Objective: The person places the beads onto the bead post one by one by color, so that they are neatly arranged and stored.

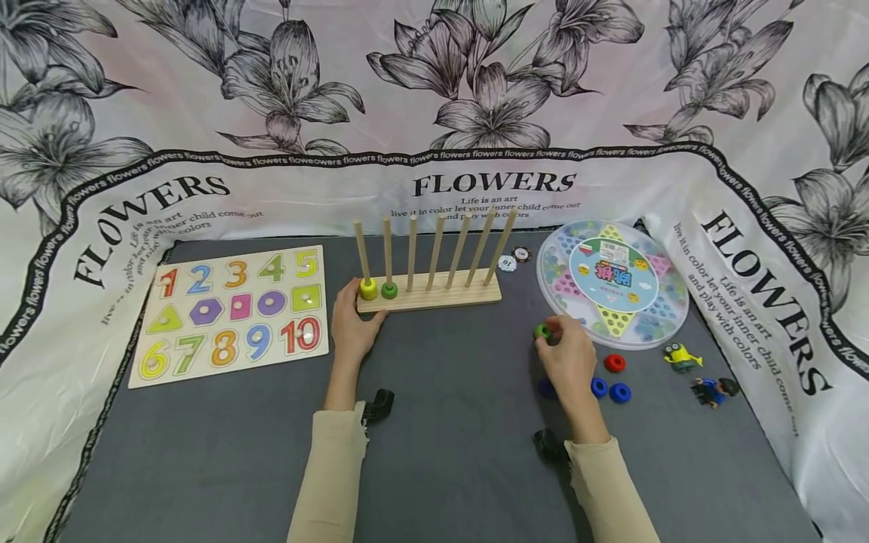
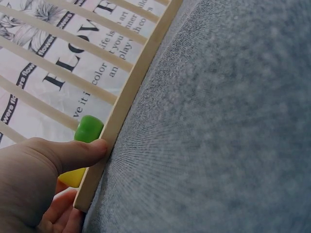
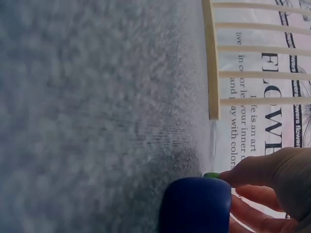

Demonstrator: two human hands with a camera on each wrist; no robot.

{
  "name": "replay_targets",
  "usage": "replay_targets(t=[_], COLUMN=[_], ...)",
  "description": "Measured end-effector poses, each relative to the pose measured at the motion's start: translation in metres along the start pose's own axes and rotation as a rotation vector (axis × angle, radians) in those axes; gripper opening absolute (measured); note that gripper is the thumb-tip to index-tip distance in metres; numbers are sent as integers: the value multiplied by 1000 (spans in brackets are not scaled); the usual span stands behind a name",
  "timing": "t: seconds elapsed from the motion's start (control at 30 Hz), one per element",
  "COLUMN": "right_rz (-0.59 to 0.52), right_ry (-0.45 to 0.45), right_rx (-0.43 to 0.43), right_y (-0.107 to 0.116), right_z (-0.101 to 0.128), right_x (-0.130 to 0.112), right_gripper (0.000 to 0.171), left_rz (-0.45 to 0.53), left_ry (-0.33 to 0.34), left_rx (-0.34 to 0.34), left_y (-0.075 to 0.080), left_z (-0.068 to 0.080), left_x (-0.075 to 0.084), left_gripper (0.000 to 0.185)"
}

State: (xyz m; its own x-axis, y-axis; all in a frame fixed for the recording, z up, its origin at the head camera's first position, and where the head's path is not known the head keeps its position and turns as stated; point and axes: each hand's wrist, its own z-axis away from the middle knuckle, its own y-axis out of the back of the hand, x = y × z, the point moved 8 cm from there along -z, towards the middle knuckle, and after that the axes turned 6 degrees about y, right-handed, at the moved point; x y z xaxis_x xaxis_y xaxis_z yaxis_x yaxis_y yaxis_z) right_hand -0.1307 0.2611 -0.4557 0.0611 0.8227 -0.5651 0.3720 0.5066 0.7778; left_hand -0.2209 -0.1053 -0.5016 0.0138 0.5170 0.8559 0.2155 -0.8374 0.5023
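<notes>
Soft, even light falls from overhead, leaving only faint shadows under the arms on the grey mat (image 1: pixel 448 422). The head view bows at its edges (wide lens). Both wrist views blur badly up close.

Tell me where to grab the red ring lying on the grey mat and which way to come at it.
Pinch the red ring across its outer rim, coming straight down from above. It lies flat with the hole up, apart from the blue rings, so the rim is probably free all round.
</notes>
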Motion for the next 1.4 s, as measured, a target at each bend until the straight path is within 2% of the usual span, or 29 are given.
replay_targets(t=[0.13, 0.33, 0.5, 0.6, 0.7, 0.87, 1.0, 1.1, 1.23, 1.4], right_rz=[12, 29, -26, -124, -254, -441, -530, -564, -589, -544], right_ry=[26, 17, 51, 146, 279, 468, 547, 580, 604, 610], right_rx=[-10, -53, 3, 72, 114, 123, 131, 170, 254, 335], right_y=[-7, -14, -12, -7, -3, -4, -10, -13, -16, -22], right_z=[-4, -7, -15, -25, -36, -47, -52, -55, -59, -60], right_x=[-5, -8, -24, -55, -102, -183, -230, -253, -272, -286], right_gripper=[27, 26, 26, 27, 27, 28, 28, 28, 26, 25], left_rz=[-5, -5, -11, -23, -35, -29, -29, -28, -19, -9], left_ry=[5, 1, 15, 22, 26, 33, 18, 11, 4, -5], left_rx=[5, 0, -15, -23, -29, -24, -13, -12, -12, -5], left_y=[3, 4, 1, 0, -1, 1, 2, 2, 2, 6], left_z=[0, -3, -6, -6, -7, -7, -6, -6, -6, -7], left_x=[-2, 0, -1, -2, -4, -5, -5, -5, -5, -4], left_gripper=[71, 69, 70, 70, 71, 71, 70, 69, 69, 68])
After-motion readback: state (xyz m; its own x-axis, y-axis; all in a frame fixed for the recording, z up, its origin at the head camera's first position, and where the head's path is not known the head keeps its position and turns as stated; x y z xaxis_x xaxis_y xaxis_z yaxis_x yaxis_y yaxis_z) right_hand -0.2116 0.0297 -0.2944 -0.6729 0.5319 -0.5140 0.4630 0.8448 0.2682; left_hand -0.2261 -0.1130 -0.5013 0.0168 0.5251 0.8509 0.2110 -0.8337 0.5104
